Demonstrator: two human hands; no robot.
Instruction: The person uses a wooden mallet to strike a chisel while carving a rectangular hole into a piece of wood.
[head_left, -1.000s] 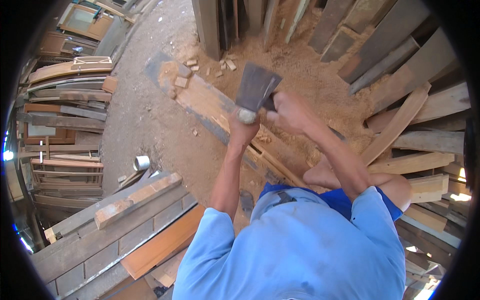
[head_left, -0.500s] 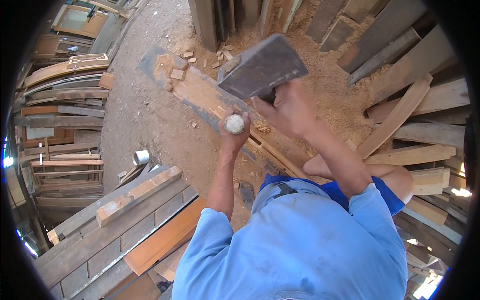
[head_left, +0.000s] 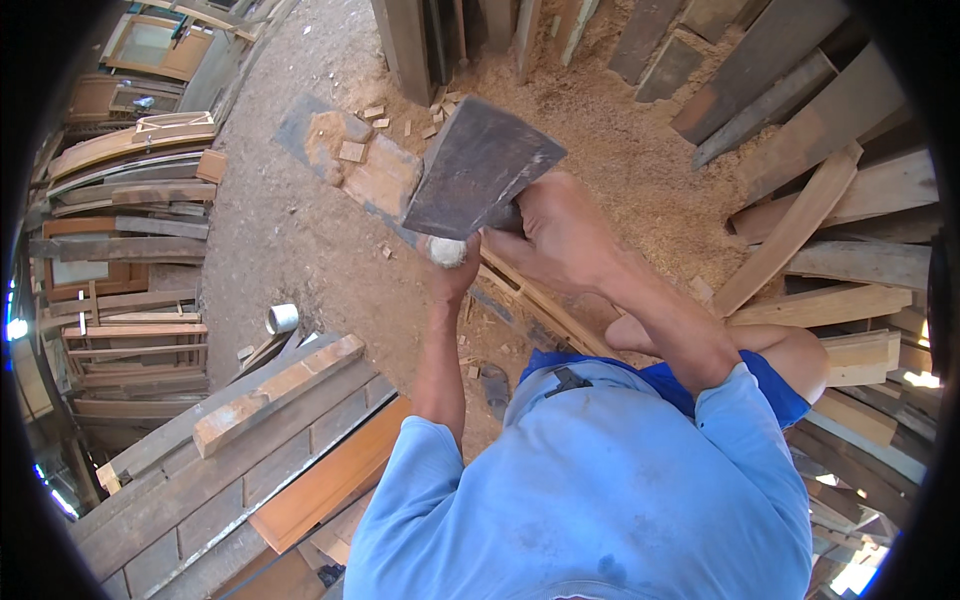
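My right hand point(head_left: 572, 232) is wrapped round the handle of a big dark wooden mallet point(head_left: 482, 165). The mallet's block head is tilted and sits right at the pale round butt of a chisel point(head_left: 447, 253); whether they touch I cannot tell. Closed round the chisel is my left hand point(head_left: 445, 285), and the blade is hidden beneath it. Below my hands runs a long light-brown piece of wood point(head_left: 548, 318) with a groove cut along it. It lies on a worn, dusty plank point(head_left: 385, 178), where a small wood block point(head_left: 352, 151) rests near the far end.
Sawdust and chips cover the ground point(head_left: 610, 150). Upright boards point(head_left: 400, 50) stand at the back, and timber point(head_left: 820, 225) is stacked at right. A panelled wooden door point(head_left: 290, 430) lies at lower left near a white cup point(head_left: 283, 318). Frames point(head_left: 135, 330) line the far left.
The mallet has come left and down to the chisel's butt, with my right hand lower. My left hand and the chisel have shifted slightly left.
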